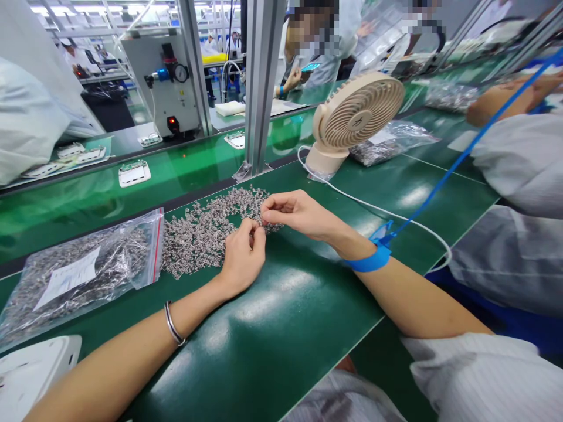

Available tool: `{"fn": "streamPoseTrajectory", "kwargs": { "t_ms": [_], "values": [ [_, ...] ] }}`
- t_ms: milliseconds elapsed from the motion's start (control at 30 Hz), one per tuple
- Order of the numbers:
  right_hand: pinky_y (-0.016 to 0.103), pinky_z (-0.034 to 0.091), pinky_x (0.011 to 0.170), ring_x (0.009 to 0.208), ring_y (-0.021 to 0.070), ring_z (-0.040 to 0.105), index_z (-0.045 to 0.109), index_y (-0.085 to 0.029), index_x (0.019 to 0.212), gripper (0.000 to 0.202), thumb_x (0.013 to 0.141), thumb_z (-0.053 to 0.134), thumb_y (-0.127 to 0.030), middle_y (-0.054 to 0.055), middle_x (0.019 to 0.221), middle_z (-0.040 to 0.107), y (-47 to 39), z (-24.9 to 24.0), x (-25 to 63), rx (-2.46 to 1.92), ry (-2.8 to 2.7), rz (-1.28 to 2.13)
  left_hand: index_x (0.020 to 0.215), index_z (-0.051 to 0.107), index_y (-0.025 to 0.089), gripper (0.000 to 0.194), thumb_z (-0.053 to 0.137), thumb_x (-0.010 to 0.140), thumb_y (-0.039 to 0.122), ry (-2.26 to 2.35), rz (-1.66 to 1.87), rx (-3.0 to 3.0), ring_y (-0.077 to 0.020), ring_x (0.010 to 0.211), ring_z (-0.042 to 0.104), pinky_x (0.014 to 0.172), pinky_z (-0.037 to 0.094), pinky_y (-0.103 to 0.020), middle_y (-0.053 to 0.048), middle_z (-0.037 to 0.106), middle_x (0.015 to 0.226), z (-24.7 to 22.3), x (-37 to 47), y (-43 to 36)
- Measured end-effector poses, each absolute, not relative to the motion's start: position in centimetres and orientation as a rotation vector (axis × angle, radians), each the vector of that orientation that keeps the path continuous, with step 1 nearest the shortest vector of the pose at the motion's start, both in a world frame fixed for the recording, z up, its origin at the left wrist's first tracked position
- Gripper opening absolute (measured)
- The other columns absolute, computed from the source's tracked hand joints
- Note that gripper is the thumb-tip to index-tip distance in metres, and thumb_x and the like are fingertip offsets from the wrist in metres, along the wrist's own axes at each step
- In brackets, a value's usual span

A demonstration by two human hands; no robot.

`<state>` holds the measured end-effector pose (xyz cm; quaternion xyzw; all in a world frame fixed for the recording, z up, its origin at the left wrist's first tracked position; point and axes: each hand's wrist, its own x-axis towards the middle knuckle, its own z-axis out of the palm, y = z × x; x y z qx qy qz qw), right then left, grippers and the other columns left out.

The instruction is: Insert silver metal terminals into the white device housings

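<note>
A loose pile of small metal parts (197, 231) is spread over the green tabletop. At its right edge my left hand (244, 255) rests with bent fingers, thumb and forefinger pressed together. My right hand (297, 215) is just beyond it, thumb and forefinger pinched over the edge of the pile. Whatever the fingertips of either hand hold is too small or hidden to name. To the left of the pile lies a clear zip bag (109, 258) filled with similar metal parts, a white label on it. A blue wrist strap (372, 258) circles my right wrist.
A beige desk fan (358, 111) with a white cable (373, 205) stands behind my right hand. Past a metal post (259, 88) runs a green conveyor with white housings (134, 173). A white device (37, 375) sits at lower left. Co-workers are close on the right.
</note>
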<state>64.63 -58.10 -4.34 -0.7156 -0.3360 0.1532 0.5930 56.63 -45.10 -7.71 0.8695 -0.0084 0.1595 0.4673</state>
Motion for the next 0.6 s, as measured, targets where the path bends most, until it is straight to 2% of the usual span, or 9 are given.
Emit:
{"fn": "streamPoseTrajectory", "kwargs": {
  "t_ms": [333, 600],
  "values": [
    [0.026, 0.042, 0.062, 0.063, 0.0104, 0.05, 0.059, -0.017, 0.065, 0.011, 0.071, 0.062, -0.025, -0.002, 0.064, 0.056, -58.23, -4.3, 64.67, -1.671, -0.825, 0.371, 0.066, 0.045, 0.018, 0.018, 0.042, 0.083, 0.02, -0.024, 0.427, 2.116, -0.0071, 0.051, 0.036, 0.056, 0.03, -0.022, 0.005, 0.043, 0.058, -7.48, 56.64, -45.06],
    [0.026, 0.042, 0.061, 0.061, 0.0099, 0.049, 0.059, -0.016, 0.068, 0.012, 0.073, 0.06, -0.026, -0.003, 0.061, 0.054, -58.16, -5.02, 65.08, -1.689, -0.887, 0.443, 0.062, 0.043, 0.017, 0.022, 0.043, 0.082, 0.025, -0.015, 0.442, 2.137, -0.0071, 0.05, 0.034, 0.053, 0.029, -0.022, 0.006, 0.04, 0.054, -7.73, 56.83, -44.86]
  ]
}}
